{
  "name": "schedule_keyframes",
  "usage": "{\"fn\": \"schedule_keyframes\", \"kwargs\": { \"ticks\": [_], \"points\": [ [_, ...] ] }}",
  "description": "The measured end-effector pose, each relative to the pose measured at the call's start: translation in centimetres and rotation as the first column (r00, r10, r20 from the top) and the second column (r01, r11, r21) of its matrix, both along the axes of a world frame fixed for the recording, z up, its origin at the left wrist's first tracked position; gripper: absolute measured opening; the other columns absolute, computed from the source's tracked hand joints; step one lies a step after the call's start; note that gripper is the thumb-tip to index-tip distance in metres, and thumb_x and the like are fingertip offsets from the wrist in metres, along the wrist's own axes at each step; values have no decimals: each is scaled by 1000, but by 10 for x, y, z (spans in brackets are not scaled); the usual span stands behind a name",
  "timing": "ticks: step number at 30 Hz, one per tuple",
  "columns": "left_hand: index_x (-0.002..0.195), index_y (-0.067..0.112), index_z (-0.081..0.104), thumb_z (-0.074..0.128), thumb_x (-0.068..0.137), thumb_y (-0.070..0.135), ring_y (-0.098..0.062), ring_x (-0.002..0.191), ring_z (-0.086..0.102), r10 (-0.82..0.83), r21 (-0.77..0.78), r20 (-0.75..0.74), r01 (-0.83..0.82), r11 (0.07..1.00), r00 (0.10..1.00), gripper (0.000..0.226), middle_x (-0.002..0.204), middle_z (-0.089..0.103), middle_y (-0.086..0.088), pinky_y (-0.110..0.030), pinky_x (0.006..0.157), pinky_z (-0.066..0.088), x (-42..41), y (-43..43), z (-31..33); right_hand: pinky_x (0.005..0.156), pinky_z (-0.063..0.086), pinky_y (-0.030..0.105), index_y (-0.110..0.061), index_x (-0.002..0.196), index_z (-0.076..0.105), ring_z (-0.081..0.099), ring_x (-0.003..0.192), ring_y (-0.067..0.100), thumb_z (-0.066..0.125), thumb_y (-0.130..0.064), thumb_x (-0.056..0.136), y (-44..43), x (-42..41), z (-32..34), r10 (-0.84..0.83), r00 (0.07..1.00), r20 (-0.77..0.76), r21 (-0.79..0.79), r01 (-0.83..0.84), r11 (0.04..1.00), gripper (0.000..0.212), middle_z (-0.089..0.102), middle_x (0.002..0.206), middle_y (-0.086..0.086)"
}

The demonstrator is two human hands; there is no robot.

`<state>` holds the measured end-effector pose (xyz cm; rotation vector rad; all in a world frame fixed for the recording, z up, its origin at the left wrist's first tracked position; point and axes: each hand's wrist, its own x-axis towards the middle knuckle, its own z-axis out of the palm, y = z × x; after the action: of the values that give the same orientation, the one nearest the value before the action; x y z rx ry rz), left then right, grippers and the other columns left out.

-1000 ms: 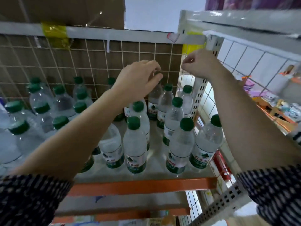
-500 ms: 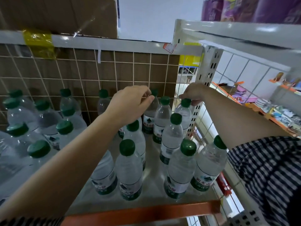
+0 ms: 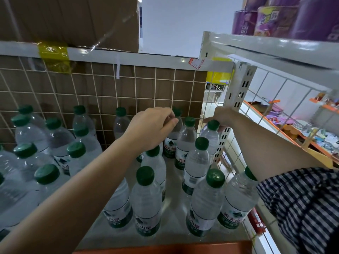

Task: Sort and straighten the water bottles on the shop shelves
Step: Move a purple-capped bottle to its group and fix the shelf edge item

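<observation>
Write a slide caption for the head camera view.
The left hand pinches a back-row water bottle by its neck while the right hand holds the corner water bottle by its green cap.

Clear green-capped water bottles (image 3: 197, 162) upright on shelf (image 3: 172, 222), loosely grouped.

Clear glossy plastic bottles (image 3: 197, 162) (green ribbed caps (image 3: 215, 178)); matt cardboard box (image 3: 73, 21).

The pale shelf board (image 3: 174, 215), edged in front by an orange lip (image 3: 165, 249), carries upright green-capped water bottles. The right hand (image 3: 222, 116) grips the corner bottle (image 3: 211, 136). The left hand (image 3: 152, 127) pinches a back-row bottle (image 3: 171, 143), with a middle bottle (image 3: 185, 143) between them. Nearer than both grips stand looser rows (image 3: 146, 202), and left of the left grip crowds a dense cluster (image 3: 60, 143).
</observation>
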<state>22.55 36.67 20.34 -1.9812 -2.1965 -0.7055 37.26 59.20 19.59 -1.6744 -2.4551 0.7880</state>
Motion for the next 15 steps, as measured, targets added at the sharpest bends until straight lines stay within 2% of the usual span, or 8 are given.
{"fn": "schedule_keyframes", "kwargs": {
  "ticks": [2,4,5,7,9,10,12,15],
  "points": [
    [115,23,60,40,101,41,-12,90,59,-1,0,8,1,1000,1000,30,101,63,7,-37,82,53,-1,0,0,63,57,36,0,86,60,70,66,29,69,-38,88,-5,0,4,14,1000,6,50,-15,999,39,69,86,22],
    [116,23,59,40,101,41,-12,90,59,2,-8,18,-2,1000,1000,31,101,63,7,-37,83,53,-2,1,1,49,46,27,-6,78,53,63,55,21,64,-39,92,-9,1,13,-1,1000,6,99,0,995,38,64,77,15],
    [117,23,59,40,101,41,-12,91,58,5,-12,25,-5,1000,1000,31,102,63,7,-37,83,54,-1,2,1,47,41,26,-6,78,51,60,53,19,62,-38,94,-9,1,19,-10,1000,-1,125,10,992,37,60,73,13],
    [117,24,59,40,101,41,-11,91,58,8,-13,41,-7,1000,999,30,101,63,7,-37,84,54,0,2,2,51,44,28,-1,86,54,58,57,20,60,-36,95,-11,1,35,-15,999,-38,157,21,987,36,58,73,13],
    [117,24,58,40,101,42,-11,91,58,12,-11,49,-12,1000,999,30,101,63,8,-37,85,54,0,3,3,70,56,36,4,104,59,63,74,30,61,-32,95,-7,-2,50,-31,988,-151,159,55,986,38,64,92,18],
    [117,24,58,40,101,42,-10,91,59,14,-11,48,-14,1000,999,30,101,64,8,-37,85,54,0,3,3,78,57,40,4,106,58,65,83,33,62,-33,94,-8,-2,59,-43,982,-184,194,79,978,39,63,102,21],
    [118,25,58,40,101,42,-9,91,59,16,-7,43,-16,1000,999,30,102,64,9,-36,86,54,0,2,6,80,54,39,0,104,58,64,94,37,60,-38,95,-12,-3,76,-57,980,-190,312,116,943,39,61,109,25],
    [117,26,59,40,100,43,-8,90,59,23,16,45,-24,1000,999,30,101,64,10,-36,84,54,-3,-2,12,79,44,34,-3,121,59,58,104,36,51,-28,99,-24,-2,99,-15,980,-200,477,110,872,34,59,116,23]
  ]
}}
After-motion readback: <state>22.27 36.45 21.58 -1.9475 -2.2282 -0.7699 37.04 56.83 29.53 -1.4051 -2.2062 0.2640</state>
